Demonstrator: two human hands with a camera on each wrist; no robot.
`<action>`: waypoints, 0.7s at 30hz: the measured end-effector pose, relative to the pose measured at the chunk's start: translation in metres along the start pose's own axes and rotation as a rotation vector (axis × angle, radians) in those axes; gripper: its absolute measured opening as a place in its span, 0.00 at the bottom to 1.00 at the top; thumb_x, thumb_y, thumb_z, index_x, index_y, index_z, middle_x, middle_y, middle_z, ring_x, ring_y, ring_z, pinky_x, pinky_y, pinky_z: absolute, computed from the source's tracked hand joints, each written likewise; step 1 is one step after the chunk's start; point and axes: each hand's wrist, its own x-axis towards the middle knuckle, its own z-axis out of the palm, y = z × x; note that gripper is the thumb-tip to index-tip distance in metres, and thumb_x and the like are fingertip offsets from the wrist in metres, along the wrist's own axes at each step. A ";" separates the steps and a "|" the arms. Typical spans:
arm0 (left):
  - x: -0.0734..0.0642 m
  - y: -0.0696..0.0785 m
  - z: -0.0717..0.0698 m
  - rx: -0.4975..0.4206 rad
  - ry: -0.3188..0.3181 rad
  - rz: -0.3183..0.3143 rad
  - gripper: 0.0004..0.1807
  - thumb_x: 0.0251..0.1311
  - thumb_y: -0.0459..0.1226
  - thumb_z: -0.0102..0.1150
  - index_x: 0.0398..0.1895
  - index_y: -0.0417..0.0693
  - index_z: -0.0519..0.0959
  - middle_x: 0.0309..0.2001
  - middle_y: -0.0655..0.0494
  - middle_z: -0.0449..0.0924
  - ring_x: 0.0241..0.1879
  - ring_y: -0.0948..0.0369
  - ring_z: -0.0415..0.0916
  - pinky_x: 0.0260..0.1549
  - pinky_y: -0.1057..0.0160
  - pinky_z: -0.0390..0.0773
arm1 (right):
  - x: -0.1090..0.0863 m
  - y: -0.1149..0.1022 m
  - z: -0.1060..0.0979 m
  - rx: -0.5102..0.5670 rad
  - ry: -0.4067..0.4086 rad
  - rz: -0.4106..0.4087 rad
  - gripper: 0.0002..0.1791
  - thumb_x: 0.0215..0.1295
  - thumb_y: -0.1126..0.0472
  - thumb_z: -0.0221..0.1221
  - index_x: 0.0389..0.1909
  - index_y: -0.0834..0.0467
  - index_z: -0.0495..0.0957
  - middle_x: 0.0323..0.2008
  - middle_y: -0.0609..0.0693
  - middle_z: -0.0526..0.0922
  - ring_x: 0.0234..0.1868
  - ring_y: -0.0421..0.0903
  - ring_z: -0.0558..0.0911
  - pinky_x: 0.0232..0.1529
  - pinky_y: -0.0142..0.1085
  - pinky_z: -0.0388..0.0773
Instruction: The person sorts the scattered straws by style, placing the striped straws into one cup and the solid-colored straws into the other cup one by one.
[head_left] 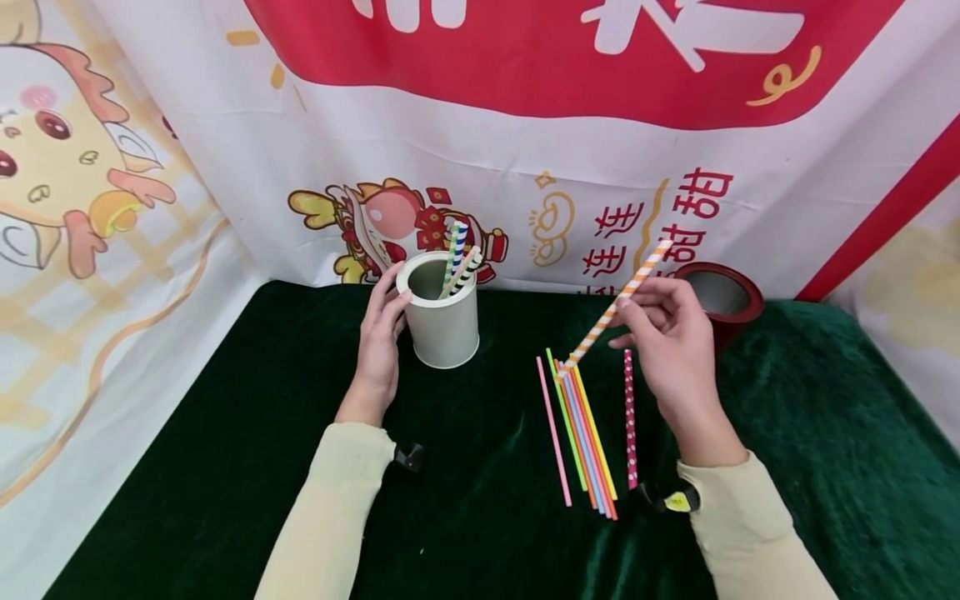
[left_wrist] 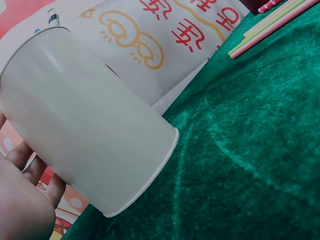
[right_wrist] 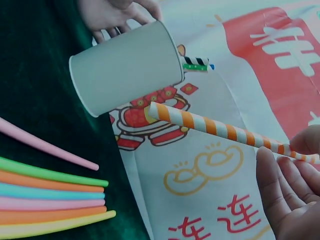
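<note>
My left hand holds a pale grey can at its left side, thumb near the rim. The can stands upright on the green cloth. Several patterned paper straws lean inside it, among them a black-and-white one and a green one. Between thumb and fingers, my right hand pinches an orange-and-white striped paper straw. That straw slants, its lower end over the plain straws in the head view. In the right wrist view the free end of the striped straw points toward the can.
Plain coloured straws lie side by side on the cloth, with a pink straw slightly apart. A pink dotted straw lies to their right. Behind my right hand stands a dark red can. A printed white curtain hangs behind the table.
</note>
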 end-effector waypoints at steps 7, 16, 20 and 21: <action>0.000 -0.001 -0.001 -0.005 -0.002 0.000 0.30 0.81 0.52 0.50 0.82 0.70 0.64 0.83 0.66 0.59 0.81 0.58 0.55 0.84 0.40 0.47 | 0.008 -0.007 0.012 0.113 0.002 -0.091 0.14 0.75 0.62 0.66 0.53 0.51 0.73 0.48 0.50 0.83 0.41 0.43 0.90 0.37 0.34 0.90; 0.001 -0.002 0.000 0.000 -0.001 -0.001 0.29 0.81 0.52 0.51 0.82 0.70 0.64 0.83 0.67 0.59 0.81 0.59 0.54 0.84 0.40 0.47 | 0.015 -0.014 0.023 0.138 -0.018 -0.144 0.24 0.73 0.67 0.67 0.63 0.50 0.70 0.46 0.49 0.85 0.38 0.41 0.91 0.39 0.34 0.90; 0.001 -0.001 -0.001 0.002 0.002 -0.002 0.29 0.81 0.52 0.50 0.82 0.70 0.64 0.82 0.67 0.59 0.80 0.58 0.55 0.84 0.40 0.48 | 0.016 -0.019 0.029 0.159 -0.030 -0.182 0.23 0.71 0.69 0.67 0.60 0.50 0.72 0.45 0.50 0.86 0.37 0.41 0.92 0.39 0.34 0.90; 0.001 -0.001 -0.001 0.001 0.004 -0.003 0.29 0.81 0.52 0.50 0.82 0.70 0.64 0.82 0.67 0.59 0.80 0.58 0.55 0.84 0.40 0.48 | 0.016 -0.021 0.031 0.170 -0.035 -0.189 0.22 0.71 0.70 0.67 0.58 0.50 0.72 0.45 0.50 0.86 0.37 0.41 0.92 0.39 0.35 0.91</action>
